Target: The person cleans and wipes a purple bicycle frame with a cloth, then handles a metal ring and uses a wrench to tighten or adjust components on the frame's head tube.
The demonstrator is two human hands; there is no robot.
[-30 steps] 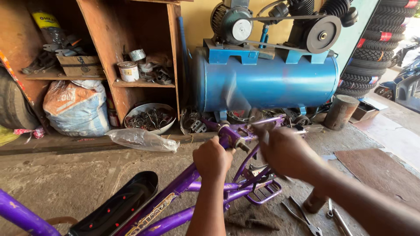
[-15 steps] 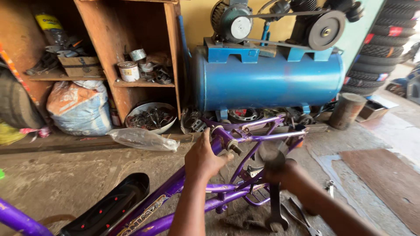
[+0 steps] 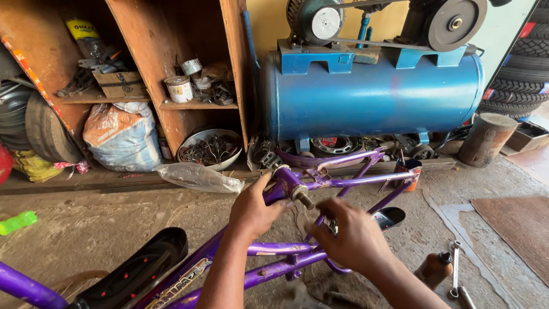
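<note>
1. presently, my left hand (image 3: 251, 209) is clamped round the bottom-bracket shell (image 3: 284, 182) of the purple frame (image 3: 274, 252), holding it steady.
2. my right hand (image 3: 354, 234) is curled shut just below the axle (image 3: 303, 198) that sticks out of the shell; it looks closed on a small part or tool, mostly hidden by my fingers, so i cannot tell what it is.
3. the two hands are apart but close, one on each side of the axle end.
4. the frame lies upside down on the concrete floor (image 3: 103, 229), across the middle of the view, black saddle (image 3: 134, 272) at lower left, rear stays running toward the blue tank (image 3: 372, 100).
5. step in hand, as i judge it: work at the axle end, fitting or loosening something on it, shell braced meanwhile.
6. next move likely calls for: a firm left grip so the frame does not roll, and the right hand lined up squarely on the axle before turning.
7. nearby, right: spanner (image 3: 454, 269) on the floor, brown bottle (image 3: 434, 269) beside it, wood block (image 3: 486, 137) near the tank.
8. nearby, left: clear plastic bag (image 3: 197, 177), sack (image 3: 123, 137), bowl (image 3: 216, 150) of metal parts under the wooden shelves (image 3: 171, 68).
9. far right: stacked tyres (image 3: 520, 74).
</note>
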